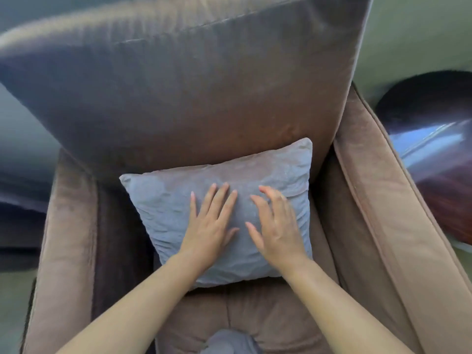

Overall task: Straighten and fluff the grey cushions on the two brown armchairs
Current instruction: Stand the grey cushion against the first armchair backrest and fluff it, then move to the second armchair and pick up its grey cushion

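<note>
Hands flat and spread, left hand (210, 226) and right hand (277, 227) press the grey cushion (163, 208) leaning on the brown armchair (370, 226) backrest, probably to smooth it.

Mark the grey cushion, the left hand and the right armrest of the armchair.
grey cushion (163, 208), head view, on its bare left half.
left hand (208, 227), head view, on the back of the hand, flat on the cushion.
right armrest (398, 226), head view, on its padded top surface.
</note>
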`<state>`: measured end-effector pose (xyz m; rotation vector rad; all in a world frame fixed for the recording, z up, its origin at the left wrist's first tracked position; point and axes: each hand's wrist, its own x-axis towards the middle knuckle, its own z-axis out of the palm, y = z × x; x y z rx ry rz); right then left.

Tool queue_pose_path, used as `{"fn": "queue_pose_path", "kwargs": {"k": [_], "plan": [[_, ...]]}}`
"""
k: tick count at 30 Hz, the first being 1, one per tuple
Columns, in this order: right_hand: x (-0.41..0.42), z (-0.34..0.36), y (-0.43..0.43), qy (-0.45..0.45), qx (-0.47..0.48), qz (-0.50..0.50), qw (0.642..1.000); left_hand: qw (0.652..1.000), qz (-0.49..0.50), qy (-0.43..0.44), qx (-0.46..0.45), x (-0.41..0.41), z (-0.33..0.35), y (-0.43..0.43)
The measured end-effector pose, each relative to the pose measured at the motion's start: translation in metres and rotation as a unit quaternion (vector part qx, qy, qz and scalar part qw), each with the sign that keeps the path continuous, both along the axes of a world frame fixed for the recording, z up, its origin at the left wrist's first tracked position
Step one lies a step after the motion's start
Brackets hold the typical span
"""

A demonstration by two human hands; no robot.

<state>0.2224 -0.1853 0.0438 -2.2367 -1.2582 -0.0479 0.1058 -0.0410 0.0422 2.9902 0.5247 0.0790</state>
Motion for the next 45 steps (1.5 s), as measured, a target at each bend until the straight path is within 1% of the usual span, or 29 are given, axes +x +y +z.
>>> {"fn": "queue_pose_path", "kwargs": {"k": [2, 3, 6, 9, 11, 14, 16, 20, 22, 24, 27, 29, 31, 34, 39, 41, 45], "plan": [[0.001, 0.001, 0.026, -0.044, -0.083, 0.072, 0.993, 0.998, 0.025, 0.050, 0.012, -0.019, -0.002, 0.034], [0.005, 0.000, 0.036, -0.054, -0.134, 0.091, 0.985, 0.997, 0.034, 0.068, 0.011, -0.028, -0.003, 0.049], [0.023, -0.003, 0.047, -0.077, -0.246, 0.091, 0.962, 0.996, 0.035, 0.081, 0.018, -0.049, -0.007, 0.083], [0.039, 0.000, 0.042, -0.092, -0.283, 0.053, 0.953, 0.997, 0.045, 0.060, 0.020, -0.061, -0.011, 0.099], [0.040, 0.006, 0.040, -0.084, -0.299, 0.036, 0.950, 0.997, 0.048, 0.062, 0.023, -0.064, -0.013, 0.099], [0.031, 0.018, 0.038, -0.050, -0.311, 0.041, 0.948, 0.995, 0.066, 0.078, 0.007, -0.058, -0.011, 0.084], [0.022, 0.029, 0.037, -0.034, -0.300, 0.042, 0.952, 0.991, 0.091, 0.099, -0.015, -0.053, -0.004, 0.074], [-0.004, 0.051, 0.018, -0.013, -0.274, 0.055, 0.960, 0.980, 0.137, 0.136, -0.045, -0.049, 0.025, 0.049], [-0.019, 0.062, 0.000, 0.003, -0.268, 0.062, 0.961, 0.977, 0.148, 0.133, -0.070, -0.055, 0.040, 0.029], [-0.038, 0.076, -0.026, 0.032, -0.262, 0.052, 0.963, 0.979, 0.136, 0.121, -0.095, -0.069, 0.056, 0.003], [-0.079, 0.102, -0.083, 0.089, -0.253, 0.035, 0.963, 0.980, 0.099, 0.057, -0.165, -0.108, 0.081, -0.057], [-0.108, 0.119, -0.124, 0.100, -0.248, 0.043, 0.962, 0.981, 0.084, 0.021, -0.174, -0.137, 0.100, -0.105], [-0.129, 0.141, -0.157, 0.092, -0.240, 0.056, 0.965, 0.979, 0.096, 0.019, -0.177, -0.158, 0.122, -0.143], [-0.152, 0.182, -0.189, 0.079, -0.253, 0.064, 0.962, 0.977, 0.116, 0.063, -0.168, -0.182, 0.167, -0.179], [-0.184, 0.251, -0.232, 0.100, -0.278, 0.054, 0.954, 0.972, 0.087, 0.160, -0.149, -0.216, 0.250, -0.225], [-0.195, 0.275, -0.255, 0.117, -0.279, 0.033, 0.953, 0.972, 0.063, 0.178, -0.140, -0.226, 0.277, -0.241], [-0.193, 0.311, -0.309, 0.145, -0.270, -0.032, 0.951, 0.972, 0.012, 0.191, -0.136, -0.211, 0.316, -0.275]]}}
